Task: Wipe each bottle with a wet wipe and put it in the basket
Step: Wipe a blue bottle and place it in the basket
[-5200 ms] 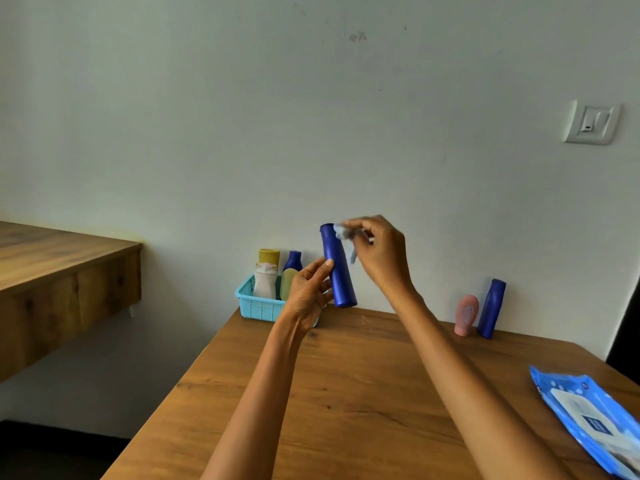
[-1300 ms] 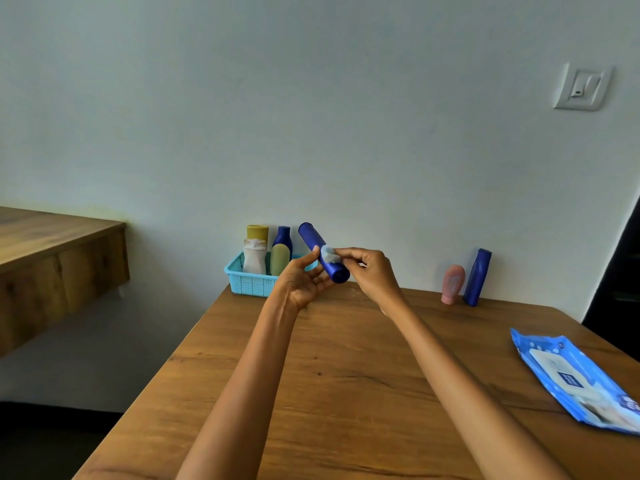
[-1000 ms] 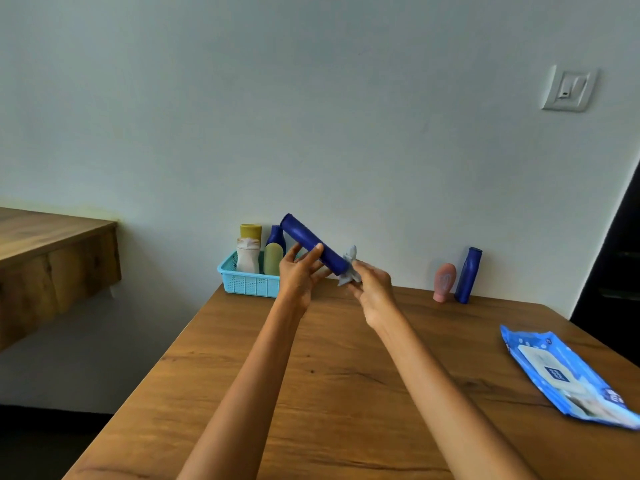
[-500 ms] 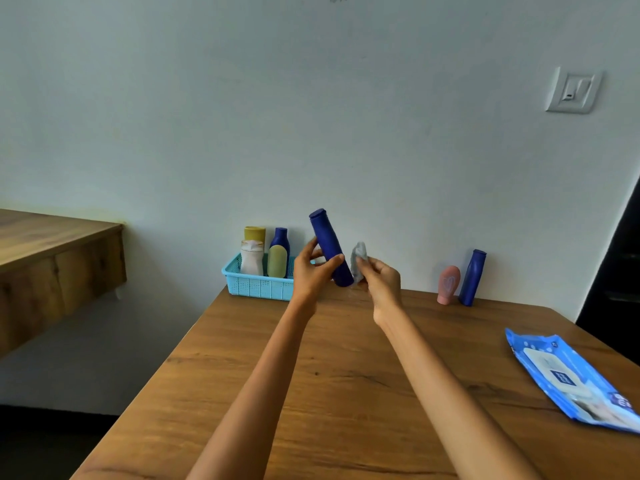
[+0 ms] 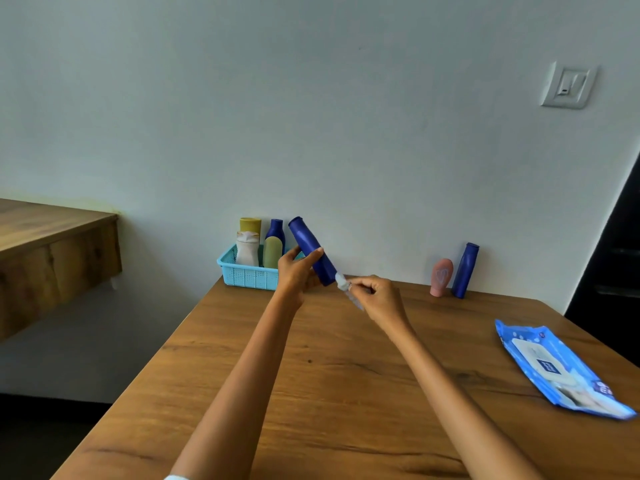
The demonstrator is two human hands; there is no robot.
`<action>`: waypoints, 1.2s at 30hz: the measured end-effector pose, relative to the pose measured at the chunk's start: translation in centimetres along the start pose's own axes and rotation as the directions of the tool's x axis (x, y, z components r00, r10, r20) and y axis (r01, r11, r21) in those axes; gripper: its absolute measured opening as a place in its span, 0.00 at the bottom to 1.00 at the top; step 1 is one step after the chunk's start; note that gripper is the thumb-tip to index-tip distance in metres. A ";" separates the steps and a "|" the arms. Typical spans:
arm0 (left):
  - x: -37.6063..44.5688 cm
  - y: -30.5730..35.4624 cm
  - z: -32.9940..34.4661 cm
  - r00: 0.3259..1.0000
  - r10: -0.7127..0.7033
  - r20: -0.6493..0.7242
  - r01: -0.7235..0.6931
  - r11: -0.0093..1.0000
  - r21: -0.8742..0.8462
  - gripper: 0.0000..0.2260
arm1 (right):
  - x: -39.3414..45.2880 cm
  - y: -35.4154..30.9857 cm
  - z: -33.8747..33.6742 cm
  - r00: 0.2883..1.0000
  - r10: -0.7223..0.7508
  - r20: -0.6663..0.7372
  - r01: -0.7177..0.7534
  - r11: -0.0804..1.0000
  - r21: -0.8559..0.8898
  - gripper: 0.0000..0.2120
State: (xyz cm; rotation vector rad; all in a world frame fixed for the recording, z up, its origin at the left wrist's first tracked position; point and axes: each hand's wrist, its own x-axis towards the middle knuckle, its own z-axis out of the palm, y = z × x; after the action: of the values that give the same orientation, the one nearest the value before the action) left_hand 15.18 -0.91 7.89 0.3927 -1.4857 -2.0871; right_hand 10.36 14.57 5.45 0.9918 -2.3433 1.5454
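Head view — blue bottle (image 5: 311, 251) tilted between left fingers (image 5: 317, 252).

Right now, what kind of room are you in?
Probably a room at home: a wooden table against a plain wall with a light switch, a blue basket of toiletry bottles, and a pack of wet wipes.

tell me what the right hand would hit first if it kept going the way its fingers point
The right hand pinches the wet wipe, fingers pointing left and up. First in that line is the lower end of the blue bottle, which the wipe seems to touch already.
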 end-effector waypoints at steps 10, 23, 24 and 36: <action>-0.6 0.4 -2.1 0.997 -0.035 0.074 0.034 0.999 0.009 0.23 | -1.8 2.2 0.1 0.886 0.257 0.385 -0.145 0.944 -0.297 0.16; 0.5 1.9 -3.9 0.987 0.006 0.163 -0.014 0.999 0.048 0.15 | 5.6 -4.4 5.6 0.970 0.119 0.212 -0.152 0.977 0.149 0.16; 0.8 2.3 -4.2 0.987 0.035 0.158 -0.045 0.997 0.057 0.15 | 6.2 -4.7 6.1 0.969 0.106 0.224 -0.149 0.972 0.183 0.16; 8.5 6.3 -9.8 0.954 0.286 -0.093 -0.196 0.826 0.529 0.19 | 13.9 -7.0 13.4 0.989 0.052 0.136 -0.058 0.998 0.038 0.20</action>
State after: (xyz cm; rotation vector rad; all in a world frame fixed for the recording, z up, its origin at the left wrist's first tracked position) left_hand 15.10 -14.94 10.97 0.5316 -1.8712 -1.3988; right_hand 6.79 -4.80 11.24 1.0826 -2.4578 1.6011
